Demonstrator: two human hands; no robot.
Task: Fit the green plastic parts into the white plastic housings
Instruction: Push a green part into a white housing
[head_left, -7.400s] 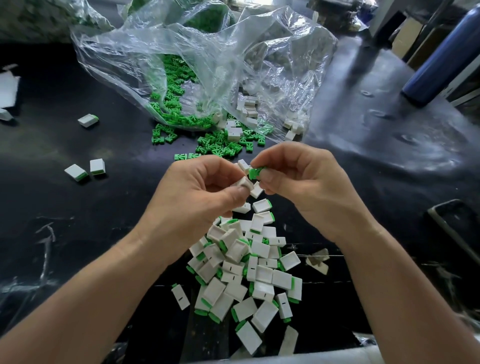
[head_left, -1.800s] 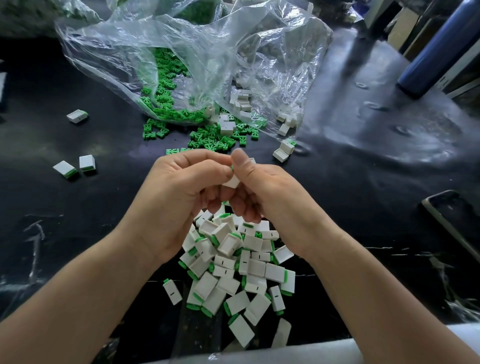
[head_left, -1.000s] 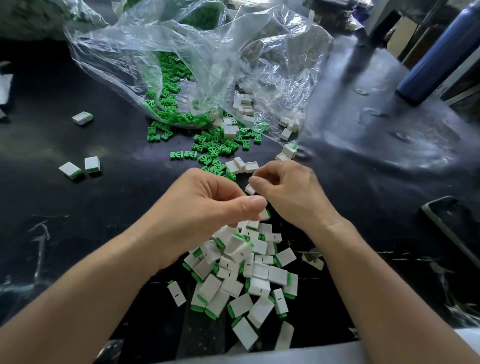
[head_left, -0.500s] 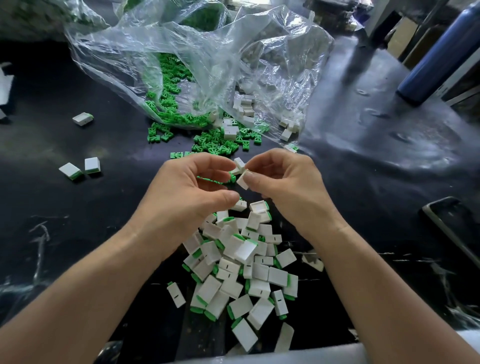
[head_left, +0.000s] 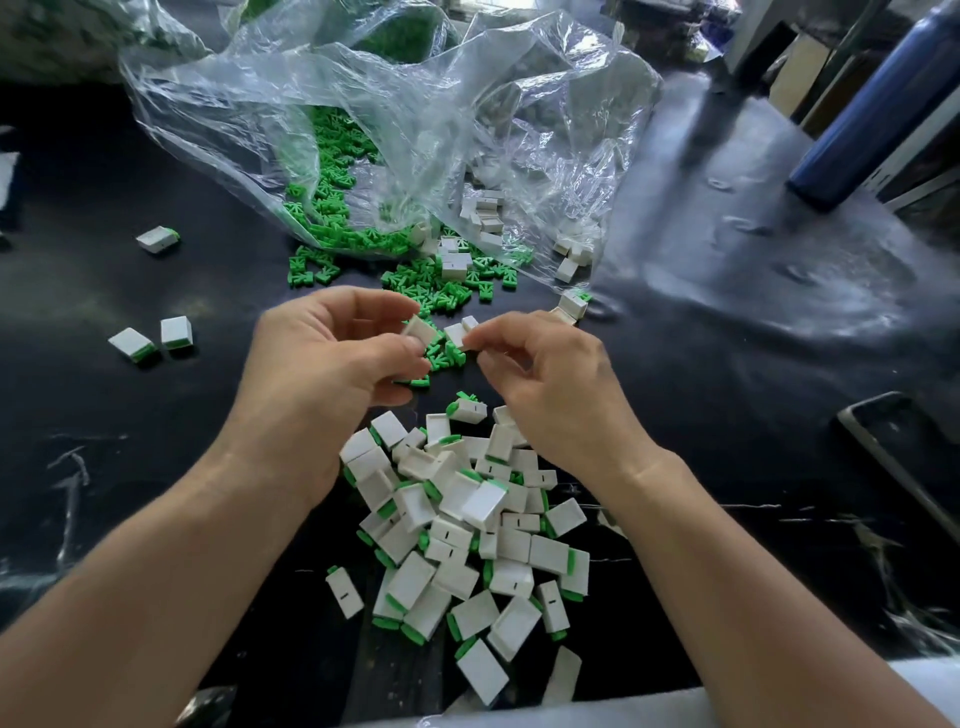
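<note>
White housing (head_left: 418, 329) pinched between left hand (head_left: 332, 364) fingers (head_left: 385, 306).

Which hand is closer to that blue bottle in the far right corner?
Right. The right hand lies below-left of the blue bottle; the left hand sits farther left.

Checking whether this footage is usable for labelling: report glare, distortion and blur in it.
Head view: strong glare on the crinkled clear plastic bag and the glossy black table sheet at right; the wide-angle lens tilts the blue cylindrical bottle; the left hand, pinching a white plastic housing, the right hand and the pile of assembled white-and-green pieces are sharp; the far background is soft.
</note>
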